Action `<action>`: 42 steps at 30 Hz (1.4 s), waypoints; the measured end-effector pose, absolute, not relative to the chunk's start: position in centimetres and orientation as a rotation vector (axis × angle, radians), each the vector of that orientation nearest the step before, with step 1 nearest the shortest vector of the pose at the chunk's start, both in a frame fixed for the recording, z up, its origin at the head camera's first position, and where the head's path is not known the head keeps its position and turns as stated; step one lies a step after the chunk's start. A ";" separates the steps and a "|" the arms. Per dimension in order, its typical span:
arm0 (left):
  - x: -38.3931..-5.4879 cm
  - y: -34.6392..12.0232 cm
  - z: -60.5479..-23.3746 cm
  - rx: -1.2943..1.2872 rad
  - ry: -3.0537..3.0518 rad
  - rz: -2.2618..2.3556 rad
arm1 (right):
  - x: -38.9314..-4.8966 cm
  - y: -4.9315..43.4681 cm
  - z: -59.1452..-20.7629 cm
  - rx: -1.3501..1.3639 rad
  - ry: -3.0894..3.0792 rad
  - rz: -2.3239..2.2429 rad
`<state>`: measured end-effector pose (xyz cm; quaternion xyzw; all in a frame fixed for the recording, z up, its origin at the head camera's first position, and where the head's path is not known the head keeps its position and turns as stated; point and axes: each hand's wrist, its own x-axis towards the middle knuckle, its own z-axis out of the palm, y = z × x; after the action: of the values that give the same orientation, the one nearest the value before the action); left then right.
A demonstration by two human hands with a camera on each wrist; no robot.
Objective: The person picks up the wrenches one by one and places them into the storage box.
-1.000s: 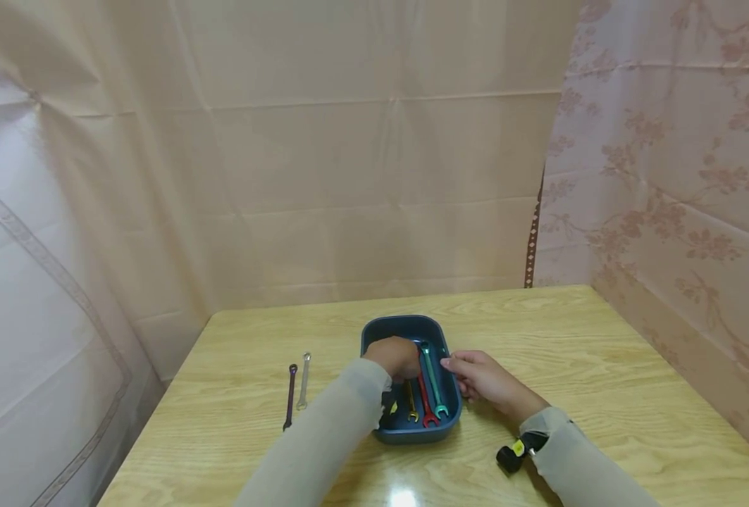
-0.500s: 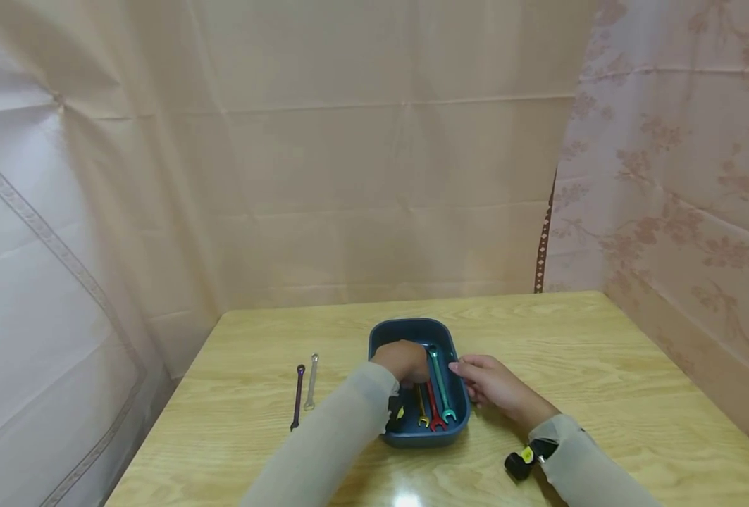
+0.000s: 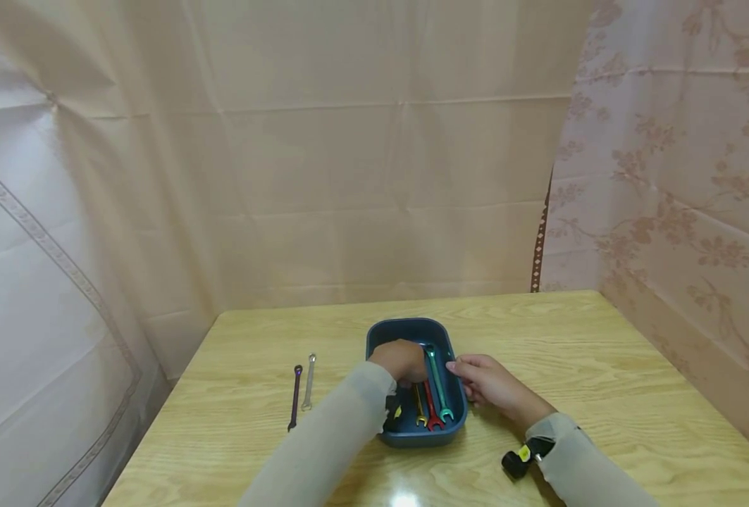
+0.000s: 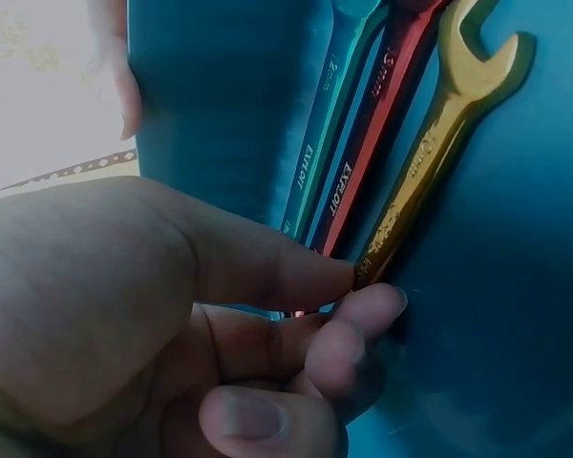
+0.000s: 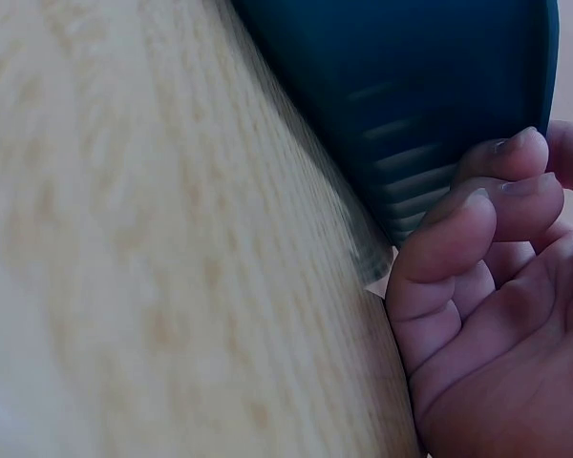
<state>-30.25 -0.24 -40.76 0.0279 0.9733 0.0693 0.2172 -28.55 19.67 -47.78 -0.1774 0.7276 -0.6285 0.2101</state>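
Observation:
A dark blue tray (image 3: 374,336) sits mid-table holding a green wrench (image 3: 438,382), a red wrench (image 3: 431,410) and a yellow wrench (image 3: 419,412) side by side. My left hand (image 3: 403,360) reaches into the tray. In the left wrist view, the left hand (image 4: 363,286) pinches the near end of the yellow wrench (image 4: 430,162) between thumb and fingers, beside the red wrench (image 4: 372,124) and green wrench (image 4: 325,124). My right hand (image 3: 483,382) is at the tray's right side. Its curled fingers (image 5: 477,229) press the tray's outer wall (image 5: 430,95), with the thumb up at the rim.
A purple wrench (image 3: 294,396) and a silver wrench (image 3: 308,381) lie parallel on the wooden table (image 3: 602,366), left of the tray. Draped cloth walls close in the back and right sides. A black wrist camera (image 3: 517,458) sits on my right sleeve.
Both hands stay where they were at the tray. Only the head view has shifted slightly.

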 end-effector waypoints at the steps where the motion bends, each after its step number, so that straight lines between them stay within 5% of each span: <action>1: -30.2 -0.3 -40.7 0.084 2.695 0.195 | -28.5 19.7 -47.8 -0.491 2.024 -1.747; 42: -30.9 -4.6 -37.4 0.353 2.824 0.276 | -28.4 19.4 -47.7 -0.442 2.068 -1.732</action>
<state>-30.89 -4.63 -37.45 0.1222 0.9779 0.0954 0.1405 -28.43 19.39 -47.70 -0.1585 0.7408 -0.6205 0.2026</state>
